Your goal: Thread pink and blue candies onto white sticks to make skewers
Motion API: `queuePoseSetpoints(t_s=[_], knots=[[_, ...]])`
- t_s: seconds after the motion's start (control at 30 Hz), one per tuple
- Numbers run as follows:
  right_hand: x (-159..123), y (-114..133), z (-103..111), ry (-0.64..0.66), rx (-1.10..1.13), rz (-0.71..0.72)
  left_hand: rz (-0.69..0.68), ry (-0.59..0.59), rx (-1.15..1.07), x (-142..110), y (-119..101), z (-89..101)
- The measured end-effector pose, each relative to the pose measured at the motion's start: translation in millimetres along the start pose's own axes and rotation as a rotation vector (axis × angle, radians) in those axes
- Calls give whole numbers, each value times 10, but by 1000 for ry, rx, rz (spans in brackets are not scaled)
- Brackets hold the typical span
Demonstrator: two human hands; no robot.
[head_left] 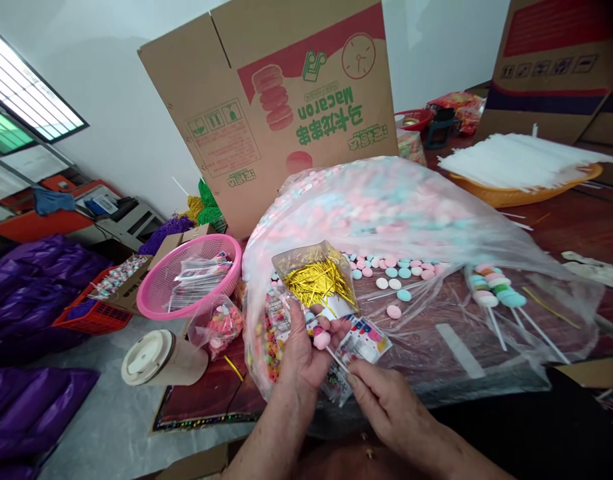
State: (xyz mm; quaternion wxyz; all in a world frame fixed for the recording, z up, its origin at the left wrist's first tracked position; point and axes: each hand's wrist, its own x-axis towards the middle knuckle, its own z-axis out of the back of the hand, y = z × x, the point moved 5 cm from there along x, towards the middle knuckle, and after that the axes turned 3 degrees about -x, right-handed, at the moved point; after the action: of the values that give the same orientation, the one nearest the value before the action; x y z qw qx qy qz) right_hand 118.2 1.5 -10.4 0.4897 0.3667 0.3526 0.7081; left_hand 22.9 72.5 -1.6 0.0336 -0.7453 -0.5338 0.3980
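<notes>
A candy skewer (321,339) with pink sweets at its top lies in my left hand (306,350), whose fingers curl round the sweets with the thumb raised. My right hand (386,397) pinches the lower end of its white stick. Beneath the hands are printed clear wrappers (363,341). Just beyond them stands an open bag of gold twist ties (319,280). Loose pink, white and blue candies (403,295) spill from a big clear plastic bag (371,193). Finished-looking candy skewers (496,287) lie on the plastic to the right.
To the left are a pink basket (149,293) of printed packets, a small bag of pink candies (223,327) and a lidded cup (181,360). A cardboard box (206,87) stands behind. White sticks (521,160) fill an orange basket (526,195) at right.
</notes>
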Motion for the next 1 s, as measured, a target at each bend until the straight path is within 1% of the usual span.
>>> queuePoseSetpoints(t_s=[0.07, 0.1, 0.13, 0.17, 0.2, 0.23, 0.3, 0.33, 0.37, 0.4, 0.5, 0.53, 0.57, 0.67, 0.73, 0.8, 0.87, 0.9, 0.93, 1.0], knots=[[-30, -7, -173, 226, 318, -203, 56, 115, 31, -11, 7, -27], [-46, 6, -232, 312, 441, -268, 91, 167, 53, -14, 9, -37], [-51, 19, -254, 353, 516, -298, 121, 201, 77, -11, 8, -37], [-43, 22, -240, 343, 537, -299, 130, 201, 97, -2, 0, -22], [-24, 12, -194, 287, 509, -280, 95, 165, 110, 13, -26, 9], [-3, -7, -129, 204, 445, -254, 10, 108, 122, 27, -71, 51], [25, -51, -8, 56, 291, -211, -282, -22, 168, 12, -199, 140], [32, -66, 26, 19, 231, -196, -420, -61, 207, -18, -245, 171], [37, -75, 40, 5, 190, -184, -500, -73, 244, -46, -260, 191], [39, -77, 39, 5, 168, -174, -506, -67, 274, -56, -240, 207], [31, -66, -12, 43, 173, -154, -311, -39, 255, -16, -119, 261], [24, -65, -27, 52, 173, -148, -278, -40, 230, 3, -112, 279], [14, -69, -36, 55, 164, -143, -282, -44, 209, 23, -133, 296], [-15, -108, -25, 43, 78, -120, -363, -63, 185, 74, -273, 347], [-26, -134, -13, 40, 2, -90, -379, -64, 178, 90, -364, 361], [-29, -149, -16, 45, -70, -59, -330, -13, 163, 92, -416, 311], [-28, -148, -37, 52, -154, -16, -249, 50, 169, 88, -436, 206], [-28, -144, -51, 55, -206, 10, -216, 58, 188, 89, -444, 151], [-29, -140, -65, 57, -262, 35, -204, 42, 208, 94, -461, 108], [-36, -139, -85, 61, -360, 75, -223, -43, 204, 119, -517, 63]])
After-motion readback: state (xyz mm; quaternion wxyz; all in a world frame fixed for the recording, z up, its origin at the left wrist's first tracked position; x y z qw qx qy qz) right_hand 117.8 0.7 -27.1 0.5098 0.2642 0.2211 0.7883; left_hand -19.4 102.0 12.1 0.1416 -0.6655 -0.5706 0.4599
